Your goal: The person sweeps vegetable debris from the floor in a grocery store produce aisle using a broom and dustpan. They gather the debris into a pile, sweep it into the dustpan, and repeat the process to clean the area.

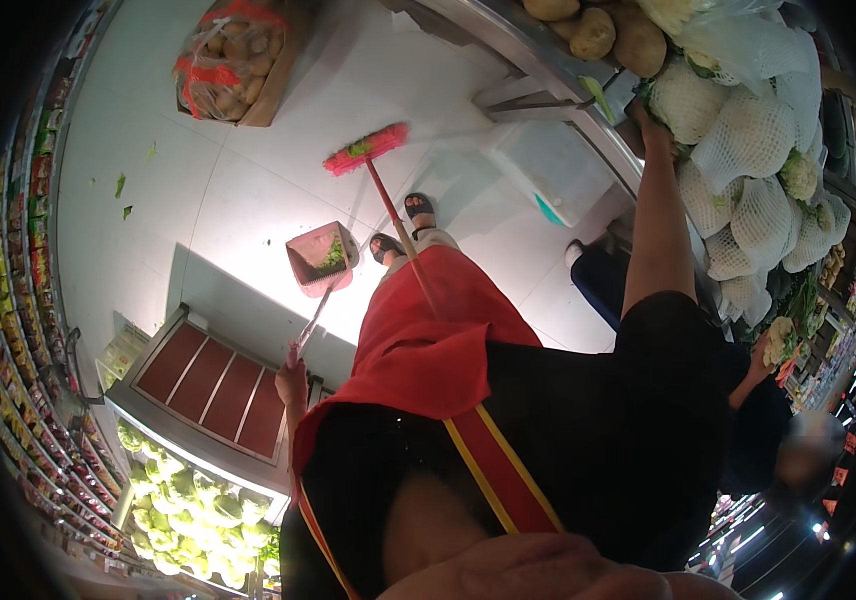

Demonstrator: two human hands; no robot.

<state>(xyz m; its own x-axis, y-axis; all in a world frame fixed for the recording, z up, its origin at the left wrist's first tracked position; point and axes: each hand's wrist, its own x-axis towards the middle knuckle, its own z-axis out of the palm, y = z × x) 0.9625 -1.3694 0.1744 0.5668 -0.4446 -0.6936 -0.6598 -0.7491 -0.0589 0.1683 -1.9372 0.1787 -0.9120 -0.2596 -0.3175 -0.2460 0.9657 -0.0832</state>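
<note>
My left hand [291, 384] is closed around the handle of a long-handled pink dustpan [300, 259]. Green leaf scraps [332, 255] lie inside its pan, close to my feet. A broom with pink bristles [390, 138] is on the floor ahead of me, a bit of green leaf caught on it. Its handle [389, 199] slants back to my red apron [428, 352], where its upper end is lost to view. My right arm reaches to a produce stand, and my right hand [657, 136] is beside cauliflowers in white foam nets [687, 101]. Its fingers are mostly hidden.
Potatoes [593, 34] share the stand's metal-edged top [548, 71]. Another person's hand [756, 371] holds a cauliflower [779, 341] at right. A white box [548, 169] sits beneath the stand. Bagged potatoes [229, 71], loose leaves [121, 184] and a lit cabbage display [188, 502] are at left.
</note>
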